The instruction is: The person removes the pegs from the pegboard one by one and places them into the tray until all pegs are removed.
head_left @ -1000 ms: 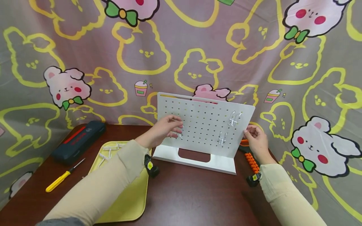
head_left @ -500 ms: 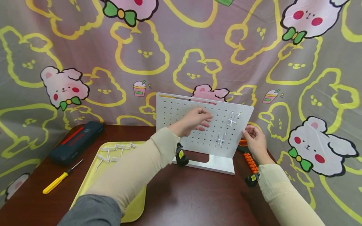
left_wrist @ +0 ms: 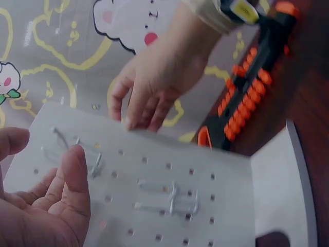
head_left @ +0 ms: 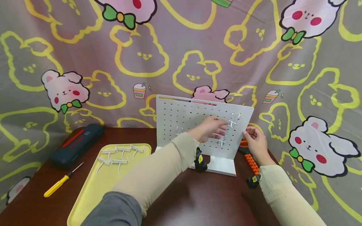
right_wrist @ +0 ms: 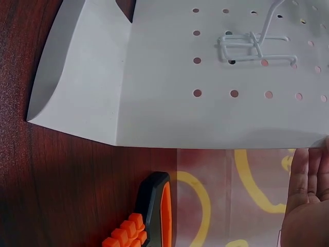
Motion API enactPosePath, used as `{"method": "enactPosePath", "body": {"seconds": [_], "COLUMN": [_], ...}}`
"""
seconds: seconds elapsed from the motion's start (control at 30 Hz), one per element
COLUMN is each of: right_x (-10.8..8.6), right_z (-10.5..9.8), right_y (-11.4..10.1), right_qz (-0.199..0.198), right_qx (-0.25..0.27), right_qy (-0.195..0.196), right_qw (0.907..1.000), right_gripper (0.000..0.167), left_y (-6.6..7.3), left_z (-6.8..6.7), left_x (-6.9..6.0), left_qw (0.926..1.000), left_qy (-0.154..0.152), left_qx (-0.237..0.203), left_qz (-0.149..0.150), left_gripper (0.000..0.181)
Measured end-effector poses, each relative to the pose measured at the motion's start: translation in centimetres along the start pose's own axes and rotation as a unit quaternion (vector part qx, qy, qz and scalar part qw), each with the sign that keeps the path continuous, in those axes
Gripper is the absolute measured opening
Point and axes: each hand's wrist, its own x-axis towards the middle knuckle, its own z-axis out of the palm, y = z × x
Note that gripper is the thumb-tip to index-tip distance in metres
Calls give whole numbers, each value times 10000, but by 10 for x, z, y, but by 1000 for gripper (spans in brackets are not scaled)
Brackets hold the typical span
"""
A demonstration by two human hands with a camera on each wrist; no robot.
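Observation:
A white pegboard [head_left: 169, 117] with an L-shaped foot stands upright on the table. My left hand [head_left: 210, 128] is in front of it with relaxed, parted fingers, holding nothing. Its fingertips are close to the upper right white wire hook [head_left: 233, 123]; in the left wrist view the thumb looks apart from that hook [left_wrist: 97, 163]. A lower hook [left_wrist: 175, 200] sits on the board beneath it. Another hook [head_left: 177, 131] at the board's left is partly hidden by my left arm. My right hand [head_left: 257, 142] pinches the board's right edge, thumb in front and fingers behind.
On the left, a yellow tray [head_left: 94, 188] bears several loose white hooks [head_left: 120, 161]. Beside it lie a yellow-handled screwdriver [head_left: 57, 185] and a dark case [head_left: 77, 146]. A black and orange tool [head_left: 251, 164] lies right of the board. A patterned curtain [head_left: 93, 56] hangs behind.
My left hand has moved rightward across the board, from the left hook to the upper right hook. The right hand stays at the board's edge.

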Motion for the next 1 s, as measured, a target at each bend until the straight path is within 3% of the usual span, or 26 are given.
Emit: {"method": "enactPosePath", "body": {"seconds": [0.3, 0.43, 0.57, 0.73, 1.0], "right_x": [0, 0, 0, -1, -3], "right_z": [3, 2, 2, 1, -4], "right_y": [0, -1, -1, -2, -2], "right_qz": [77, 81, -24, -87, -51], "right_qx": [115, 69, 20, 51, 8], "right_qy": [14, 44, -11, -21, -47], "right_qw": [9999, 9999, 10000, 9999, 10000], "right_gripper": [28, 27, 27, 26, 27], "left_y": [-10, -12, -14, -16, -19], "left_z": [23, 28, 31, 31, 22], "left_x": [10, 15, 18, 20, 13], "left_qw": [9977, 9934, 9914, 9904, 9892], "left_qy": [293, 393, 433, 245, -177], "left_qx": [-578, -1041, -1180, -1313, -1427], "left_qz": [-203, -273, -354, -342, -274], "left_gripper": [17, 18, 14, 13, 27]}}
